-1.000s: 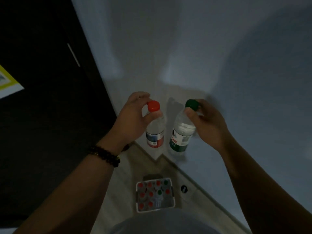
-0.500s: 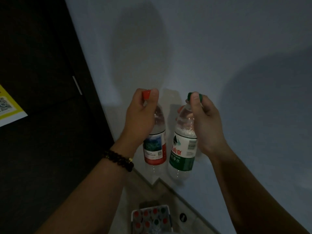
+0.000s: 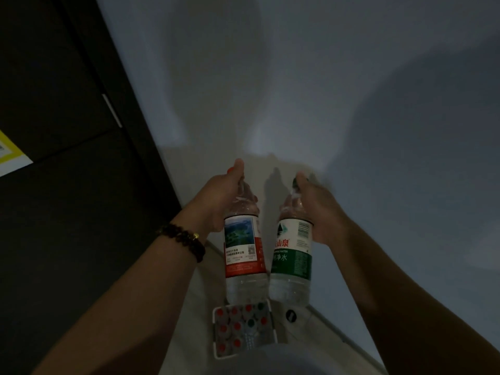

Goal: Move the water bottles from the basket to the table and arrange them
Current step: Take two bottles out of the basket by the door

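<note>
Water bottles, two of them, hang side by side in mid-air at the centre of the view, each held by its neck. The red-labelled bottle point(image 3: 243, 247) is on the left, its cap end buried in the left hand point(image 3: 219, 201), whose fingers are curled tight round the neck with the thumb laid along the top; only a sliver of red cap shows past the thumb. A dark beaded bracelet point(image 3: 184, 239) circles that wrist. Just beside it, bodies almost touching low down, hangs the green-labelled bottle point(image 3: 292, 255), its neck clasped in the same closed way by the right hand point(image 3: 319, 209), which sits above and to the right of the label. Both bottles hang below their hands with their bases toward the camera.

To the far left is a dark cabinet front point(image 3: 54, 131) with a yellow-edged sheet point(image 3: 10, 155) stuck at the frame edge. Behind the bottles and across the right spreads a pale grey surface point(image 3: 351, 104), crossed by broad shadows; in this dim light it may be the table top, though I cannot be sure.

Below the bottle bases, on the light floor point(image 3: 194, 320), sits the white basket point(image 3: 272, 328), packed with upright bottles showing mostly red caps and a few green. A small dark round object point(image 3: 290, 315) lies just right of the basket. Nothing stands between the hands and the pale surface.
</note>
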Demonstrator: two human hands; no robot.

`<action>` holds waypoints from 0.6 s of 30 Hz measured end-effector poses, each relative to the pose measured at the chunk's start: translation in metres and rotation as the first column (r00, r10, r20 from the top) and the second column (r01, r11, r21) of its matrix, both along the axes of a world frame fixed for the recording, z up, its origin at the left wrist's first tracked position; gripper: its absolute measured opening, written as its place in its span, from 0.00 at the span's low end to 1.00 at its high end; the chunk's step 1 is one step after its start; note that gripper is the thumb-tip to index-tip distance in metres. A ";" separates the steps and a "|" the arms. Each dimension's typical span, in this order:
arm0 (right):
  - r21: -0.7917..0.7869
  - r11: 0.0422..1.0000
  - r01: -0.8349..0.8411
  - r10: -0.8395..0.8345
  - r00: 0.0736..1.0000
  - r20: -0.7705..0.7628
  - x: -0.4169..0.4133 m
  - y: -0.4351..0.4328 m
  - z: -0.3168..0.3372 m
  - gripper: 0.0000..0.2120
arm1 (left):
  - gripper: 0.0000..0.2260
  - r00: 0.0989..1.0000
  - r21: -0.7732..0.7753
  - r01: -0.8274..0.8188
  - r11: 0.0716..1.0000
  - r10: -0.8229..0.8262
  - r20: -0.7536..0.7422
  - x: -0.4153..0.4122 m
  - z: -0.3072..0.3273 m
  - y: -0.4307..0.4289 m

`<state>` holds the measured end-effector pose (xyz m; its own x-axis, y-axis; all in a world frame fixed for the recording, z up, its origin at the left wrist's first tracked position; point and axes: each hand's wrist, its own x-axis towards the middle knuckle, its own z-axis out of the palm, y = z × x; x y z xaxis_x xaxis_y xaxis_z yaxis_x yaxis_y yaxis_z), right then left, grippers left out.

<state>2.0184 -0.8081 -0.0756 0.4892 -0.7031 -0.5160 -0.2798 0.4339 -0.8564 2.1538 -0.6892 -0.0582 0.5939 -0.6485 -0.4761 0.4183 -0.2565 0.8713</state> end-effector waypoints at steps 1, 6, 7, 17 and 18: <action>0.078 0.997 0.014 -0.014 1.000 -0.009 -0.003 -0.001 -0.004 0.21 | 0.32 1.000 0.018 0.013 1.000 -0.013 -0.027 0.004 -0.007 0.002; 0.406 0.909 0.094 -0.091 0.995 -0.028 -0.020 -0.011 -0.035 0.21 | 0.27 0.941 0.088 0.103 0.991 -0.068 -0.331 0.023 -0.038 0.013; 0.425 0.901 0.090 -0.078 0.996 -0.044 -0.022 -0.012 -0.041 0.21 | 0.26 0.935 0.112 0.126 0.986 -0.080 -0.346 0.026 -0.045 0.017; 0.556 0.830 0.044 -0.028 0.999 -0.036 -0.029 -0.007 -0.062 0.12 | 0.17 0.852 0.108 0.154 0.982 -0.077 -0.517 0.027 -0.091 0.032; 0.557 0.830 0.038 -0.017 0.999 -0.044 -0.029 -0.006 -0.063 0.12 | 0.15 0.842 0.087 0.174 0.981 -0.102 -0.530 0.027 -0.094 0.033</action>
